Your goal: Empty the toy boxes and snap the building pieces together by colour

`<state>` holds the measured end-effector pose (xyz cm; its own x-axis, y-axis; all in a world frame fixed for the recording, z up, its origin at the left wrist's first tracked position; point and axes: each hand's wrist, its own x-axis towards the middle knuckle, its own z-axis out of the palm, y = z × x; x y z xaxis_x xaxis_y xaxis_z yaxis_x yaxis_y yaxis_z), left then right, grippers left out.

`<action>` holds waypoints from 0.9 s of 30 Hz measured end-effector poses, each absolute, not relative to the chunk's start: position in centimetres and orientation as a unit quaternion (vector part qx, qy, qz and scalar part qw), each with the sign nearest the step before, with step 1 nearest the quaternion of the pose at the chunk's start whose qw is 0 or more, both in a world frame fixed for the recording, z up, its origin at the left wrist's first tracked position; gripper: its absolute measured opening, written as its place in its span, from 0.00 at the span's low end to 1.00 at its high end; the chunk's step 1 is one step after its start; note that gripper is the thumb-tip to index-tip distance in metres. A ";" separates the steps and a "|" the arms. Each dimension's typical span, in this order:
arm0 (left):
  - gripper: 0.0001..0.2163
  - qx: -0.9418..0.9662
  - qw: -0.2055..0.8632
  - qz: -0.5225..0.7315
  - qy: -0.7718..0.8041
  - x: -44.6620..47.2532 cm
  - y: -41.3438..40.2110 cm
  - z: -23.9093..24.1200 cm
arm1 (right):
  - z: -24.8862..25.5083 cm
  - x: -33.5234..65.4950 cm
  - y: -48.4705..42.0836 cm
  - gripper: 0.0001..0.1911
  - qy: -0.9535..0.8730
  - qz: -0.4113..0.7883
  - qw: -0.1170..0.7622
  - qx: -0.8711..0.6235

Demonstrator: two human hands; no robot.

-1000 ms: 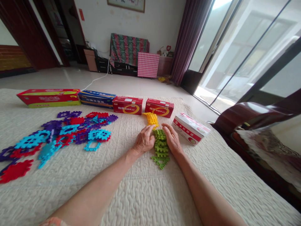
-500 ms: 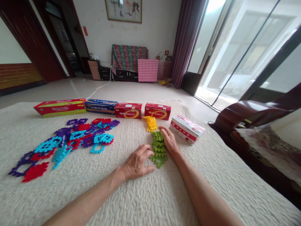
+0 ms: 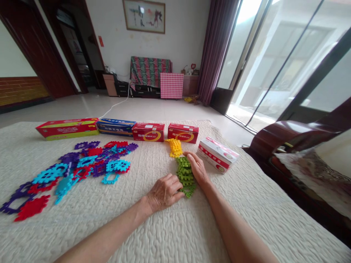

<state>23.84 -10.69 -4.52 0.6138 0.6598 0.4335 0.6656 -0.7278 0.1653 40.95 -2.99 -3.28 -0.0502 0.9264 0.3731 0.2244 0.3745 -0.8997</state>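
Observation:
Green toothed plastic building pieces (image 3: 185,176) lie in an overlapping row on the quilted cover. My left hand (image 3: 166,191) is at the near left end of this row, its fingers curled and its thumb meeting the edge of the lowest green piece. Along the right side of the row rests my right hand (image 3: 197,168), fingers stretched forward and touching the far green pieces. Some fingertips of the right hand are hidden. Just beyond, a small row of yellow toothed pieces (image 3: 175,147) lies in front of a red box (image 3: 183,133).
To the left spreads a pile of purple, red and cyan toothed pieces (image 3: 87,160). Behind it stand a red-green box (image 3: 68,129), a blue box (image 3: 116,127) and another red box (image 3: 148,132). A white-and-red box (image 3: 218,154) sits right of my right hand.
My left hand has moved slightly right, and its fingers have closed in on the near green piece. My right hand stays beside the green row. The view has tilted up a little.

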 end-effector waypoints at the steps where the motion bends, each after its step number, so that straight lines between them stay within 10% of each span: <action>1: 0.07 -0.897 0.012 -0.238 -0.371 24.0 -10.6 -4.5 | -3.2 41.0 -3.0 0.22 -0.642 0.335 0.522 -0.450; 27: 0.08 -0.815 -0.020 -0.371 -0.444 23.1 -9.5 -5.1 | -3.0 41.5 -3.2 0.18 -0.669 0.210 0.562 -0.439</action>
